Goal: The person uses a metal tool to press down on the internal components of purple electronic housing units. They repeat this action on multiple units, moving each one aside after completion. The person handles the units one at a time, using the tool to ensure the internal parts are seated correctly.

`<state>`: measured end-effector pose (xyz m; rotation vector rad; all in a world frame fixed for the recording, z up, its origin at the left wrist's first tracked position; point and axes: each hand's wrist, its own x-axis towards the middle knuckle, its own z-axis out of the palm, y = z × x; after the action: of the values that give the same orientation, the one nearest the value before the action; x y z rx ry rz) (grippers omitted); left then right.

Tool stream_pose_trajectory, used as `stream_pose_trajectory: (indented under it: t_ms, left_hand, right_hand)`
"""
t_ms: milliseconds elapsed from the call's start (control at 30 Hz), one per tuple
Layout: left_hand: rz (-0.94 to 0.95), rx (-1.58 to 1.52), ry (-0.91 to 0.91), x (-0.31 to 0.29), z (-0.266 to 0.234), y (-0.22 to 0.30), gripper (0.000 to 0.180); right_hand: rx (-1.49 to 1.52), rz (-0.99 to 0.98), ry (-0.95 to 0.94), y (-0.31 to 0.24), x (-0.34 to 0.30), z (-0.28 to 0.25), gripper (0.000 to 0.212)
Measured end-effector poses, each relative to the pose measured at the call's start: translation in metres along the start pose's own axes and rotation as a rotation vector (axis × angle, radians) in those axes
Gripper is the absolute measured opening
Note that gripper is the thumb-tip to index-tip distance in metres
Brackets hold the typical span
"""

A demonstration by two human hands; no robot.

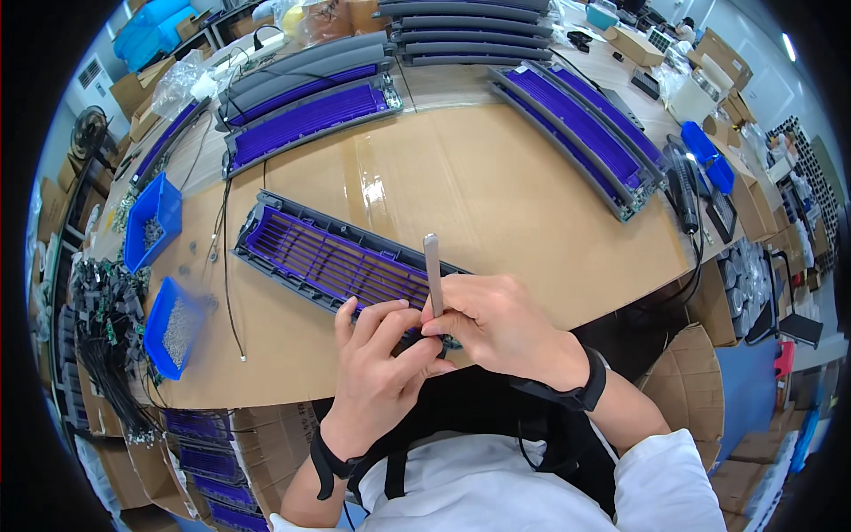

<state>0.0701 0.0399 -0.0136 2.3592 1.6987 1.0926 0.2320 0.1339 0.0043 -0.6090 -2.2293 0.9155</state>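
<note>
A long grille panel (341, 254) with purple slats in a dark grey frame lies slantwise in front of me, its near right end under my hands. In my right hand (498, 321) a slim, flat silver metal tool (432, 266) is pinched, standing nearly upright with its rounded end up. The tool's lower tip is hidden by my fingers. My left hand (377, 372) is closed about the panel's near end, its fingertips next to the right hand's. Any small part between the fingers cannot be made out.
Brown cardboard (452, 177) covers the table. Two blue bins (166, 328) of small parts stand left, beside a heap of black cables (111, 355). More purple grille panels (310, 115) lie at the back left and right (576, 133). Grey panels (474, 35) are stacked behind. A loose cable (228, 284) lies left.
</note>
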Motion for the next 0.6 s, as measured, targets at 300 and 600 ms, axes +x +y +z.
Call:
stream_pose_trajectory:
  t_ms: [300,600]
  left_hand:
    - [-0.032,-0.028,0.025,0.000,0.000,0.000,0.024]
    - [-0.007,-0.011,0.026,-0.004,0.004,-0.004,0.024]
  right_hand:
    - [0.620,0.277,0.024,-0.002,-0.003,-0.013,0.005]
    - [-0.088,0.044,-0.059,-0.006,-0.033,-0.024,0.017]
